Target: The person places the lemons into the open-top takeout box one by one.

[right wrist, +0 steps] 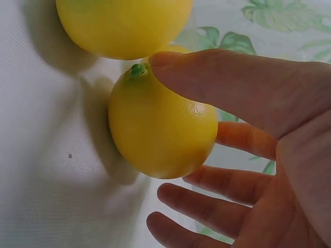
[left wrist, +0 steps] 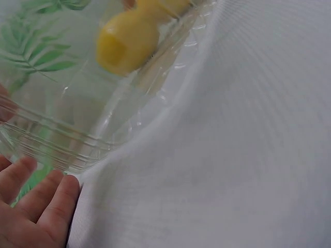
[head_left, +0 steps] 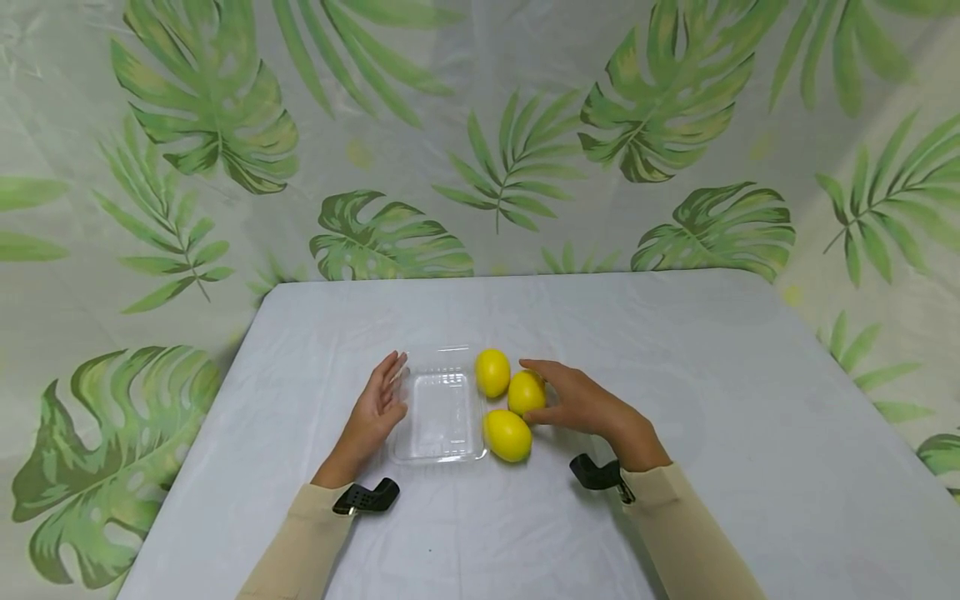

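A clear plastic container [head_left: 440, 460] lies on the table with three yellow lemons along its right side. My left hand [head_left: 375, 410] is at the container's left side, its fingers loosely extended and thumb near the rim. In the left wrist view, the fingertips [left wrist: 64, 188] are right at the clear wall. My right hand [head_left: 585, 404] has its thumb and fingers around the rightmost lemon [head_left: 527, 393]. In the right wrist view, the thumb lies by that lemon's green stem end [right wrist: 138, 70] and the fingers curve behind it.
The far lemon [head_left: 492, 372] stands by the container's upper right, and the near lemon [head_left: 507, 436] by its lower right. A white cloth covers the table [head_left: 750, 400]. Behind hangs a leaf-print curtain [head_left: 525, 242]. Black wrist cameras sit on both sleeves.
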A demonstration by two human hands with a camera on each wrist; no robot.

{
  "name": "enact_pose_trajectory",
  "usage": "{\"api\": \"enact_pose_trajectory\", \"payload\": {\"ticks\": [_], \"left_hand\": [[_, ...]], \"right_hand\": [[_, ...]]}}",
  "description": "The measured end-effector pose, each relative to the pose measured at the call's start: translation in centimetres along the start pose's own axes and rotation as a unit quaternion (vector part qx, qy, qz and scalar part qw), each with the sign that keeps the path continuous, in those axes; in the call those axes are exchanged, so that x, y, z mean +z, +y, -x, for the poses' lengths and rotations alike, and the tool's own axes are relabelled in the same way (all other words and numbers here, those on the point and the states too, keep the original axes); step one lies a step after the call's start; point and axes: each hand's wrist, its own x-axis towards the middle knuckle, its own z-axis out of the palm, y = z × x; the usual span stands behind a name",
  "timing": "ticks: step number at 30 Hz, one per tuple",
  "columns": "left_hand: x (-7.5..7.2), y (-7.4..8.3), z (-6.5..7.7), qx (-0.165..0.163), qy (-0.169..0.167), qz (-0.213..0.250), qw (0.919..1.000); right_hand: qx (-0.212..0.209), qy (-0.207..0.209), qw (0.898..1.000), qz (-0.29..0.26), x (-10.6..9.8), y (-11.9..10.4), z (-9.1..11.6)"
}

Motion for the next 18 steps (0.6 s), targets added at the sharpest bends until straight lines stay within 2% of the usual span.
{"api": "enact_pose_trajectory", "payload": {"ticks": [18], "left_hand": [[-0.05, -0.01, -0.01, 0.004, 0.000, -0.007, 1.0000]], "right_hand": [[-0.015, 0.014, 1.000, 0.014, 0.37, -0.08, -0.16]]}}
